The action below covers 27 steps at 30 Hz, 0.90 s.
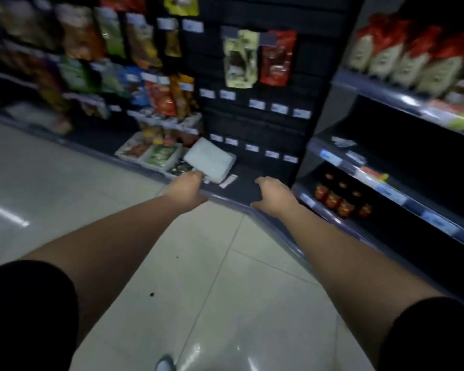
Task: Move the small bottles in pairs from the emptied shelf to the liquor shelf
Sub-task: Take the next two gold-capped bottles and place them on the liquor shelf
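Aisle corner, low level

Left hand (pixel 185 190): at the front edge of the base shelf (pixel 245 192), just beside a white pack (pixel 210 160); fingers hidden, so its grip cannot be told.
Right hand (pixel 275 195): over the same edge, fingers loosely spread, thumb out, holding nothing.
Bottles (pixel 338 200): small, red-labelled, dark-capped, upright in a cluster on the bottom shelf (pixel 310 201) of the right bay; near the right hand, apart from it.
Pouches: cream (pixel 240 58) and red (pixel 276 57), hung side by side on the black panel above.
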Each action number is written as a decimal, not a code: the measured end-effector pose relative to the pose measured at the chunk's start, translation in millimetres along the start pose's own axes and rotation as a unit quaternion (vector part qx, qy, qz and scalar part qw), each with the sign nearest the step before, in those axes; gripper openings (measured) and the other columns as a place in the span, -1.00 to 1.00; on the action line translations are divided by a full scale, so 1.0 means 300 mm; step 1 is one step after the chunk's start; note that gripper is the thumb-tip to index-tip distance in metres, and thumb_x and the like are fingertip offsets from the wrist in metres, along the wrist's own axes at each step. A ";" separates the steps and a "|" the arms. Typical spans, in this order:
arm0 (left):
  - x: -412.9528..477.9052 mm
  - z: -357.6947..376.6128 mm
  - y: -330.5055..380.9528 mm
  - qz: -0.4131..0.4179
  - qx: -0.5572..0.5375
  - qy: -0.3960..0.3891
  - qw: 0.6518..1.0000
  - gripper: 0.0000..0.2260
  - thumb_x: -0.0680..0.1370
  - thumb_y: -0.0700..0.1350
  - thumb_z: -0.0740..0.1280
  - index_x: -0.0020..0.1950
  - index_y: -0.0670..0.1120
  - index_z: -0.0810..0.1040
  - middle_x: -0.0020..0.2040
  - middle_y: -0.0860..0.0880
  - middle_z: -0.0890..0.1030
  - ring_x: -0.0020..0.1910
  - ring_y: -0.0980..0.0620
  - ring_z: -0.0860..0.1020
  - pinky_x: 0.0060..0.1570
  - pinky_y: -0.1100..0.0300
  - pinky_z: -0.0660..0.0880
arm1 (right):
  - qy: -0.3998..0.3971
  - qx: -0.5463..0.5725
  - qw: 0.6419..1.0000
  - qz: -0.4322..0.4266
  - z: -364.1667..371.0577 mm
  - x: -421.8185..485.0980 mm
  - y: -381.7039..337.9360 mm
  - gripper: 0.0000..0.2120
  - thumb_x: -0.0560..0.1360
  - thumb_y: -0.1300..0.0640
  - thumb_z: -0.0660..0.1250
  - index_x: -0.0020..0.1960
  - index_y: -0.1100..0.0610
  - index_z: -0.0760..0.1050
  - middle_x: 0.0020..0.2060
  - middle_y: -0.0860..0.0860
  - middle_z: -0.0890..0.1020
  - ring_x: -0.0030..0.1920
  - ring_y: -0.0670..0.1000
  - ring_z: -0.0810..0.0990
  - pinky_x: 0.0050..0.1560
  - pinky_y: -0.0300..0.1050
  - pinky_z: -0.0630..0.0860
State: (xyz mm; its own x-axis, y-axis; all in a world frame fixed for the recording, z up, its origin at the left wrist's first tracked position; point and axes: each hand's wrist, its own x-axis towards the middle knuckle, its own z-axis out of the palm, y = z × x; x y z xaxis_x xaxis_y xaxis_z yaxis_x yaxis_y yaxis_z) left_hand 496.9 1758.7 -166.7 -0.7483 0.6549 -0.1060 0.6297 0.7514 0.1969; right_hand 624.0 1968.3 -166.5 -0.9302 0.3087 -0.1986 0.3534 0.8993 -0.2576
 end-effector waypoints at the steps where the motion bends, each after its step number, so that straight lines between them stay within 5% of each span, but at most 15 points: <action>1: -0.045 -0.020 -0.106 -0.028 -0.001 0.006 1.000 -0.51 0.54 0.05 0.45 0.38 -0.14 0.45 0.27 -0.16 0.57 0.22 -0.20 0.57 0.10 -0.03 0.54 | -0.006 -0.007 1.000 -0.022 0.020 0.039 -0.112 -0.43 0.48 0.02 0.51 0.39 0.20 0.44 0.27 0.17 0.56 0.26 0.21 0.55 0.20 0.06 0.55; 9: -0.472 -0.095 -1.033 -0.208 -0.042 0.041 0.976 -0.42 0.53 0.07 0.44 0.47 -0.14 0.40 0.39 -0.16 0.52 0.36 -0.18 0.49 0.31 0.02 0.46 | -0.062 -0.051 0.980 -0.182 0.266 0.284 -1.123 -0.40 0.52 -0.07 0.49 0.41 0.20 0.41 0.30 0.17 0.55 0.27 0.22 0.55 0.15 0.03 0.53; 13: -0.754 -0.075 -1.434 -0.299 -0.062 0.032 0.952 -0.42 0.54 0.07 0.43 0.48 -0.13 0.38 0.39 -0.15 0.51 0.35 -0.16 0.49 0.29 0.03 0.46 | -0.081 -0.048 0.960 -0.265 0.448 0.320 -1.633 -0.32 0.48 -0.06 0.52 0.47 0.20 0.39 0.39 0.18 0.52 0.37 0.21 0.51 0.35 0.07 0.48; 27: -1.636 -0.114 -2.461 -0.595 -0.120 0.079 0.791 -0.44 0.56 0.06 0.42 0.48 -0.12 0.37 0.40 -0.12 0.50 0.33 -0.14 0.50 0.28 0.02 0.47 | -0.184 -0.120 0.809 -0.546 0.990 0.272 -3.197 -0.31 0.50 -0.04 0.52 0.50 0.19 0.37 0.43 0.16 0.49 0.43 0.19 0.46 0.39 0.01 0.43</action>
State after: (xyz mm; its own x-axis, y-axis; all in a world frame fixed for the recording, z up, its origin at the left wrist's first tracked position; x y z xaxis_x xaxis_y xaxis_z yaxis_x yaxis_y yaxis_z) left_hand 392.2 879.7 -226.6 -0.8103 -0.5362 -0.2364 -0.5828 0.7791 0.2308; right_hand 238.7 1039.0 -216.5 -0.5673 -0.7828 -0.2558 -0.7289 0.6219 -0.2863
